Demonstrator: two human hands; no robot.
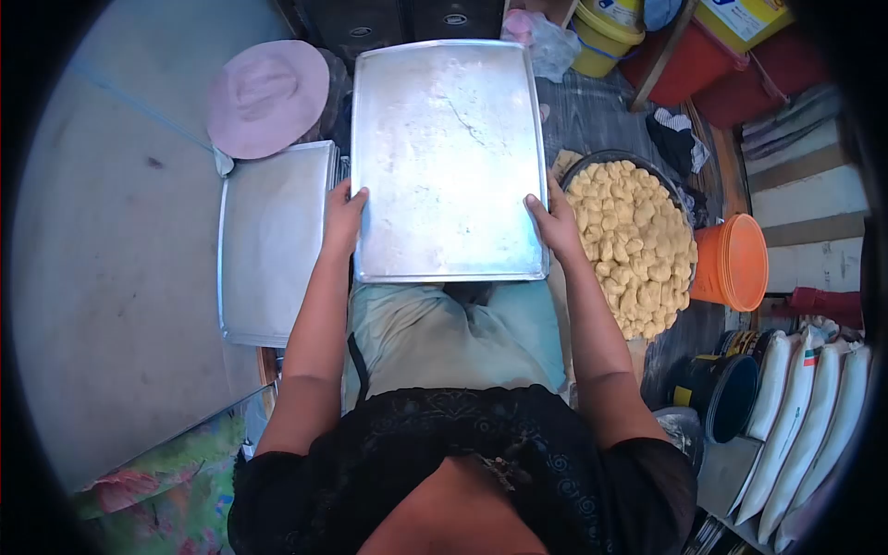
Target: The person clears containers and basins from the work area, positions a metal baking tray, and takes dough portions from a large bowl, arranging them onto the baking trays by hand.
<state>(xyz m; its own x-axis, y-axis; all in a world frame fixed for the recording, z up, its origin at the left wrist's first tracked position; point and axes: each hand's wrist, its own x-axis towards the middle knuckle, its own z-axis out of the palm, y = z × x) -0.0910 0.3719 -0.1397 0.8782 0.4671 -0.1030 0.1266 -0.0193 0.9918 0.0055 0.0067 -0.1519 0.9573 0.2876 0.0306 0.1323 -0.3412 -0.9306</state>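
Observation:
A large rectangular metal tray [449,166] with a raised rim is held above my lap, its surface bare apart from scratches and marks. My left hand [344,217] grips its left edge, thumb on top. On the right edge my right hand [555,222] grips it the same way; the fingers of both hands are mostly hidden beneath the tray. Left of my left hand lies a stack of similar metal trays [273,240]. Beside my right hand is a wide round dark basin [592,159] heaped with yellowish dough pieces [634,245].
A pink hat [268,97] lies at the upper left. On the right stand an orange bucket [731,262], a dark bucket [729,398] and several white sacks [786,425]. Yellow and red containers [680,69] are at the upper right.

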